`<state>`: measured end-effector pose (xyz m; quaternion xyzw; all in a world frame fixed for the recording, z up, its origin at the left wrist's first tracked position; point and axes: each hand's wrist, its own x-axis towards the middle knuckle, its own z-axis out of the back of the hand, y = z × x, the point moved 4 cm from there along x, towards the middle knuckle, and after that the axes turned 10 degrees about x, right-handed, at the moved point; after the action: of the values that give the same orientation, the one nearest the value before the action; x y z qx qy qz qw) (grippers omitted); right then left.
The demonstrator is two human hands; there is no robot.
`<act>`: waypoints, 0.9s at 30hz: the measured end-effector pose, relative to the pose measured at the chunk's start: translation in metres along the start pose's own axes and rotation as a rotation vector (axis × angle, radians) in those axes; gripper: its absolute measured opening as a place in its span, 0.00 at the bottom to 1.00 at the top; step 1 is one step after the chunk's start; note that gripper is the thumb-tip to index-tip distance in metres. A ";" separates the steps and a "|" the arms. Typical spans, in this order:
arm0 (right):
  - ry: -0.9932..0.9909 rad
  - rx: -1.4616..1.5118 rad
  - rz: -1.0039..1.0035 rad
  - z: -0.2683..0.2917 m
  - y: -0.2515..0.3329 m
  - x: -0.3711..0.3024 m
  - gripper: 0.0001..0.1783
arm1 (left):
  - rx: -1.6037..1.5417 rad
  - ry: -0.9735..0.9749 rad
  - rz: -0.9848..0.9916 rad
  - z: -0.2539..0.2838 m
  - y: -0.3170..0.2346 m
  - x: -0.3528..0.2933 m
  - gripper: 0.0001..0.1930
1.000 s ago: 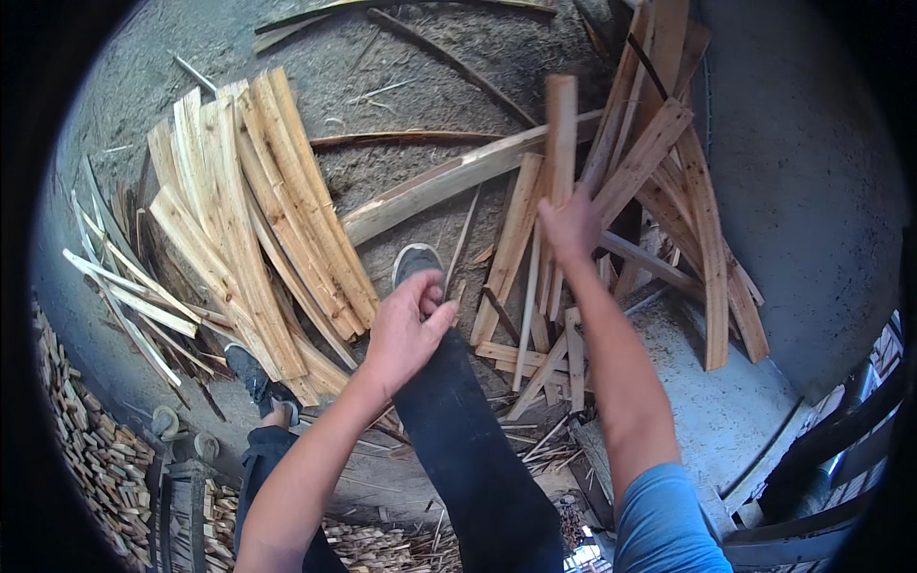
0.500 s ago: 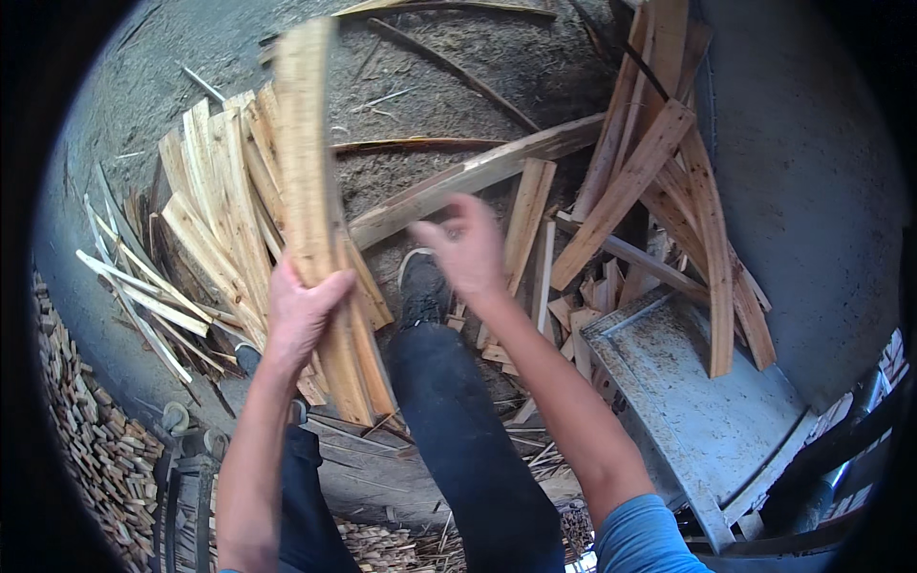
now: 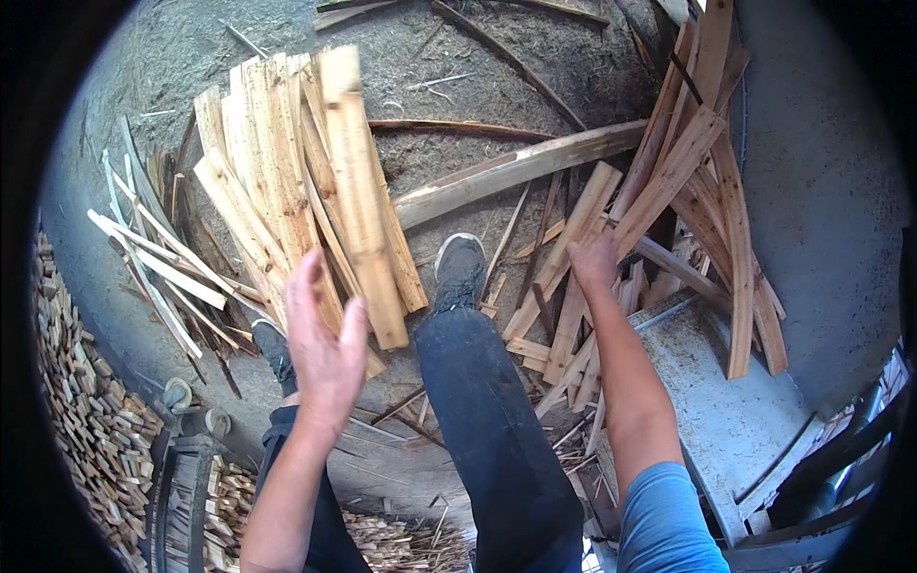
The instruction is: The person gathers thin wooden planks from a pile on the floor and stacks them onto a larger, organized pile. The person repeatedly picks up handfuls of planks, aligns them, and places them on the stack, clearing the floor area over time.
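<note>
My left hand (image 3: pixel 327 346) is open, fingers and thumb apart, just below a heap of pale wooden boards (image 3: pixel 267 143). One knotty board (image 3: pixel 361 201) lies on the right side of that heap, its near end close to my left thumb. Over on the right, my right hand (image 3: pixel 594 262) is closed on a wooden board (image 3: pixel 549 282) that slants among shorter pieces; its fingertips are partly hidden. Beside this hand, several longer boards (image 3: pixel 664 181) lean crosswise in another stack.
A grey metal platform (image 3: pixel 726 411) stands at the lower right. A long curved plank (image 3: pixel 516 172) spans the ground between both piles. Thin white strips (image 3: pixel 158 258) lie at the left, above many small stacked wood pieces (image 3: pixel 86 382). My shoe (image 3: pixel 460 267) is between the piles.
My left hand has let go of the knotty board, which now rests on the left heap. My right hand has moved right and closed on a board there.
</note>
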<state>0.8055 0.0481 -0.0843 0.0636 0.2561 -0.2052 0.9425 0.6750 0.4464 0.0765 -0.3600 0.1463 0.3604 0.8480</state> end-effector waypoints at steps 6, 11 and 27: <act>-0.017 -0.071 -0.017 -0.008 0.014 0.007 0.53 | -0.150 0.216 -0.084 -0.029 -0.003 -0.033 0.24; -0.175 -0.203 -0.051 -0.015 0.029 0.004 0.51 | -0.212 0.306 -0.014 -0.065 0.009 -0.044 0.21; 0.096 0.188 -0.099 -0.012 -0.023 -0.029 0.45 | -0.353 0.514 0.169 -0.057 -0.012 -0.050 0.17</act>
<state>0.7679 0.0402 -0.0800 0.1488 0.2833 -0.2715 0.9077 0.6493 0.3745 0.0676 -0.5672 0.3202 0.3465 0.6751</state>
